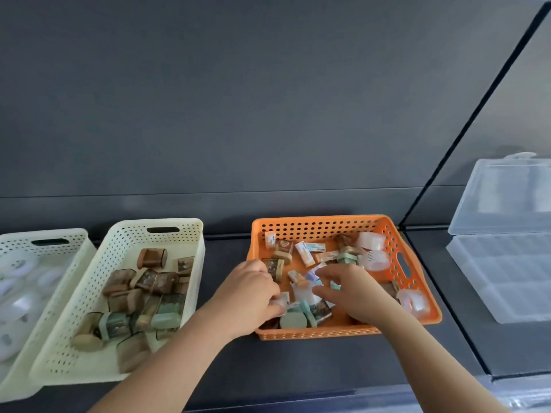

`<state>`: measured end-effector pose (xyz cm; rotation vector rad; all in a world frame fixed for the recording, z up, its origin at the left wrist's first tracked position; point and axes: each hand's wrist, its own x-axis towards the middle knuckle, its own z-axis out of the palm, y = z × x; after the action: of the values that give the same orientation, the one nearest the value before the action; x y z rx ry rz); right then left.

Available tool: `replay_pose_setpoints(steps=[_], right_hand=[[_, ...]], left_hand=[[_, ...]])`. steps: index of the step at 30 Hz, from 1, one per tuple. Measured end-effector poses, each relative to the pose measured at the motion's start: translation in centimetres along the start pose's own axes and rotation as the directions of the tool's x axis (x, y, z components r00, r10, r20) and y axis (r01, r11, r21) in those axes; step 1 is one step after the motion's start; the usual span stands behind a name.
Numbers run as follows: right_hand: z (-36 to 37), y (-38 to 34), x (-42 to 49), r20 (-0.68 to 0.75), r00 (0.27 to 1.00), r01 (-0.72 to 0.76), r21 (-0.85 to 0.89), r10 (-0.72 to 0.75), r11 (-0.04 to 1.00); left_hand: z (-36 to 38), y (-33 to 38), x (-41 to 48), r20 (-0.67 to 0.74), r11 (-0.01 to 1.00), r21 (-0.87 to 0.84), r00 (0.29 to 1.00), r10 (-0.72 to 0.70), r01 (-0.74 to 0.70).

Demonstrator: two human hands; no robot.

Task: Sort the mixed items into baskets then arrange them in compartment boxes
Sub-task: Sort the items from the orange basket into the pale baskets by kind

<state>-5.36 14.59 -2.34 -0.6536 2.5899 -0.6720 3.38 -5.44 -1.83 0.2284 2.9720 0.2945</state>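
- Nearest, at the bottom edge: two bare forearms, stretched forward over the dark tabletop (298, 371) and into the orange basket (316, 333).
- Left hand (250, 293): over the basket's near left corner, fingers curled down into the pile, tips against a small clear piece (282, 300); pinched or only touched, cannot tell.
- Right hand (354, 293): over the middle of the same basket, thumb and fingers spread apart in a loose claw, nothing held; a lilac packet (313, 275) just beside the forefinger.
- Inside the orange basket: mixed items, unsorted, with small tins (319, 312) at the front, little cartons (304, 253) toward the back and clear cups (372, 240) along the right wall.
- Left of it, across a strip of tabletop: cream basket (125, 236), filled with brown and green tins (152, 257).
- Farther left, just beside the cream one and partly cut off by the frame: white basket (18, 236) with pale round pieces (18, 263), too blurred to name.
- Far right, well apart from the orange basket: clear compartment boxes (507, 278), blurred.
- Behind everything: dark grey wall (238, 114).
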Motion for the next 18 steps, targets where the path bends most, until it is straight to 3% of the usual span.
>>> replay_pose_setpoints(steps=[8,11,18], right_hand=[[1.4,0.8,1.3,0.043,0.995,0.091,0.000,-0.091,0.996],[0.9,1.1,1.2,0.059,0.992,0.106,0.017,-0.107,0.994],[-2.2,3.4,-0.2,-0.069,0.996,0.072,0.278,-0.055,0.958]], left_hand=[[0.1,0.9,0.0,-0.035,0.992,-0.107,0.997,-0.064,0.060],[-0.4,1.5,0.0,-0.032,0.970,-0.224,0.994,-0.104,0.095],[-1.1,2.1,0.9,-0.057,0.805,-0.564,0.964,-0.261,0.185]])
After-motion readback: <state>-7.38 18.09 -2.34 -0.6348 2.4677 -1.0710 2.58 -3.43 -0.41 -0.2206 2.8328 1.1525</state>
